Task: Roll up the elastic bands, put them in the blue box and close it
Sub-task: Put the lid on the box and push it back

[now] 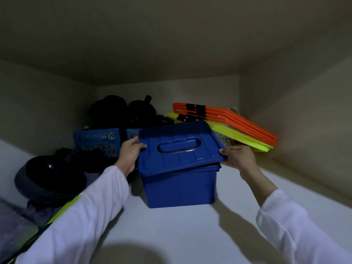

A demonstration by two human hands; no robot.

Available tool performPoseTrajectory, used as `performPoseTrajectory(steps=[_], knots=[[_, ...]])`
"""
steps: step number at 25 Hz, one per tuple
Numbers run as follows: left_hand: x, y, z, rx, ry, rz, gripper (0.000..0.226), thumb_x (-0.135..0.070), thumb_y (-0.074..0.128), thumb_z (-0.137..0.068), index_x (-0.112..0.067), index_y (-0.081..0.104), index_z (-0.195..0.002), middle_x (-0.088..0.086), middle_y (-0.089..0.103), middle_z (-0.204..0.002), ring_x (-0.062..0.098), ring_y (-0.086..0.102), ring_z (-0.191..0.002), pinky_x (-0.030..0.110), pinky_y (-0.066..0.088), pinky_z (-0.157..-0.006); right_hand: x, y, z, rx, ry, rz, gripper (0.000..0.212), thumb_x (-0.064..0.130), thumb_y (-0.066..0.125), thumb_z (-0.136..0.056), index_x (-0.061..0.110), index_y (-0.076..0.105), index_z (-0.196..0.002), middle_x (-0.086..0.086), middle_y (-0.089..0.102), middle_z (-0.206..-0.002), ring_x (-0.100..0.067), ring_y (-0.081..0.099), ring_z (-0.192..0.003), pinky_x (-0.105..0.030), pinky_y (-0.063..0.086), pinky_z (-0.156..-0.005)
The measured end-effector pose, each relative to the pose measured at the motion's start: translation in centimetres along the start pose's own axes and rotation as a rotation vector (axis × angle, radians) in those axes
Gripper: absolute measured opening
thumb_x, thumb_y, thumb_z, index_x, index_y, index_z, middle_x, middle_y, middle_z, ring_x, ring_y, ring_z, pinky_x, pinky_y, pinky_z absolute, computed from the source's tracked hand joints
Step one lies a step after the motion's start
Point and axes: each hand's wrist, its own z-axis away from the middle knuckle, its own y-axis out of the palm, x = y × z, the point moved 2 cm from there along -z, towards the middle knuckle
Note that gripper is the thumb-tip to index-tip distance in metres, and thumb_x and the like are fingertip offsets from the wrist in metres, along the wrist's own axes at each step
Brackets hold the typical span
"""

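A blue plastic box (179, 185) stands on a white shelf inside a cupboard. Its blue lid (181, 147), with a recessed handle on top, sits tilted over the box, its right edge lifted clear of the rim. My left hand (128, 155) grips the lid's left edge, thumb on top. My right hand (239, 158) grips the lid's right front corner, thumb on top and fingers beneath. The lid hides the inside of the box. I see no elastic bands.
Behind the box lie orange flat hurdles (238, 121) on yellow-green ones (242, 139), black round objects (122, 111) and blue "Lucky Star" cartons (97, 142). Black discs (50, 178) sit at the left. The cupboard walls close in on both sides and above.
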Motion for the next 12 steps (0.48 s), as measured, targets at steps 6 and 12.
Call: performPoseTrajectory(steps=[6,12], knots=[[0.9,-0.6,-1.6,0.007,-0.007,-0.023,0.056,0.012,0.045,-0.086,0.0,0.036,-0.14,0.014,0.043,-0.144,0.029,0.047,-0.127,0.036,0.04,-0.104,-0.2,0.7,-0.7,-0.029,-0.061,0.159,0.009,0.004,0.068,-0.079,-0.005,0.067,-0.081,-0.02,0.066,-0.087,-0.027,0.064,-0.077,-0.035,0.057,-0.075],[0.5,-0.7,-1.4,0.014,-0.006,-0.056,0.045,0.015,0.04,-0.086,0.003,0.049,-0.129,0.002,0.061,-0.091,0.024,0.058,-0.093,0.01,0.053,-0.057,1.1,1.5,0.2,0.031,-0.098,0.21,0.016,0.004,0.064,-0.081,-0.003,0.068,-0.094,-0.013,0.065,-0.081,-0.022,0.062,-0.07,-0.044,0.058,-0.077]])
